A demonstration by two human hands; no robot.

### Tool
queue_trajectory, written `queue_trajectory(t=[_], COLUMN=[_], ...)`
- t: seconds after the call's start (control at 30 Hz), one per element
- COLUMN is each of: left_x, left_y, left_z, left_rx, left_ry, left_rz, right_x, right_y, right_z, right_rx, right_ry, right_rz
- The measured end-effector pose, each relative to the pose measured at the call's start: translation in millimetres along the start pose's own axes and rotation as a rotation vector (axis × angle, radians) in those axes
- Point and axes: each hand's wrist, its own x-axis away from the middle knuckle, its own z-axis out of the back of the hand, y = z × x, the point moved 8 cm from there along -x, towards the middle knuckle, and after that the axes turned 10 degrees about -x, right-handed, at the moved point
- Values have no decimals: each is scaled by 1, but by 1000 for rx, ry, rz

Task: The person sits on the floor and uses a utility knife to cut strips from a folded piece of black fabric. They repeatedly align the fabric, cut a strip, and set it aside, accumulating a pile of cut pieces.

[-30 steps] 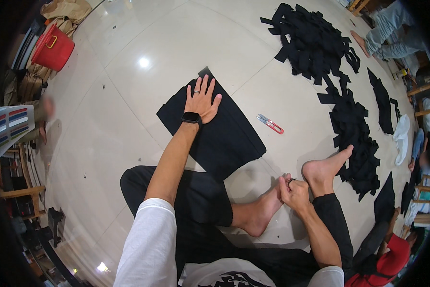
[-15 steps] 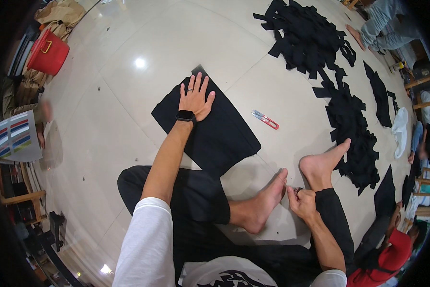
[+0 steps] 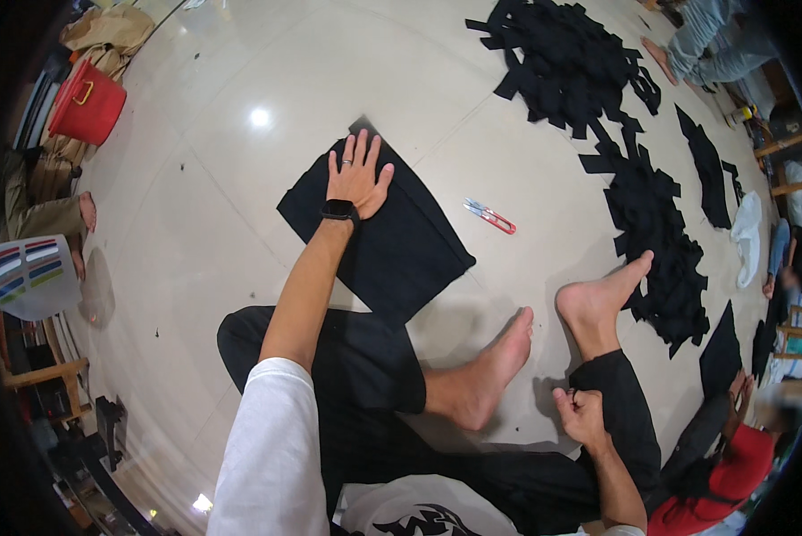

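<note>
A folded piece of black cloth (image 3: 401,241) lies on the floor in front of my left knee. My left hand (image 3: 356,183) rests flat on its upper part, fingers spread, with a dark watch on the wrist. Beside the cloth, to its right, are red-handled thread snips (image 3: 490,217), touched by neither hand. My right hand (image 3: 581,416) is closed in front of my right shin. A small dark bit shows at its curled fingers, but what they hold, if anything, is too small to name.
Heaps of black cloth strips (image 3: 571,71) spread over the floor at the far right, reaching my right foot (image 3: 597,290). A person in red (image 3: 731,473) sits at the lower right. Far left stand a red bucket (image 3: 88,103) and a person's foot (image 3: 88,212).
My right hand has moved back and to the right, away from my left foot toward my right shin. My left hand stays flat on the cloth.
</note>
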Motion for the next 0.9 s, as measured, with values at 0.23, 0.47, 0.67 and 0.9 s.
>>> queue_trajectory(t=[0.23, 0.47, 0.67, 0.9], left_x=[1, -1, 3, 4], left_y=[-4, -1, -3, -3], left_z=[-1, 1, 6, 5], left_rx=[-63, -41, 8, 4], left_ry=[-2, -2, 15, 27], left_rz=[-10, -15, -6, -9], right_x=[-15, -172, -213, -227], right_y=[-29, -163, -128, -130], right_z=[-36, -73, -134, -107], right_rx=[-590, -1213, 253, 419], right_ry=[-455, -174, -793, -70], right_rz=[-417, 33, -171, 125])
